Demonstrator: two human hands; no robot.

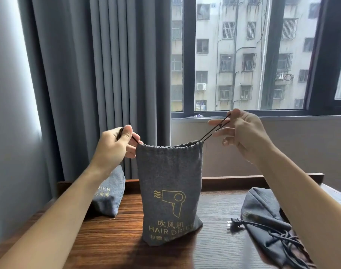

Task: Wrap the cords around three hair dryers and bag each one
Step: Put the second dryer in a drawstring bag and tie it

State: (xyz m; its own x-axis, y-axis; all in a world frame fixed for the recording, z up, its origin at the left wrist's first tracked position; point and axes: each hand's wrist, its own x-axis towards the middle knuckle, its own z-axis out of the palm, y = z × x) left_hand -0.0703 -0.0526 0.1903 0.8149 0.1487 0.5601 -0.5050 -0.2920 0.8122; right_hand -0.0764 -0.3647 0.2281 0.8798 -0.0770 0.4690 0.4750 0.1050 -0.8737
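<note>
A grey drawstring bag [168, 183] with a gold hair-dryer print stands upright on the wooden table [119, 241], bulging as if full. My left hand [115, 146] pinches the dark drawstring at the bag's left top corner. My right hand [241, 133] holds the drawstring loop pulled up and to the right of the mouth, which is partly gathered. A second grey bag [110, 193] lies behind my left forearm. At the right, a third grey bag [263, 208] lies flat with a black cord and plug [233, 224] on it; its dryer is mostly hidden by my right arm.
A grey curtain [95, 84] hangs behind the table on the left. A window [243, 55] with a dark frame faces an apartment block. The table has a raised back rim [233, 180].
</note>
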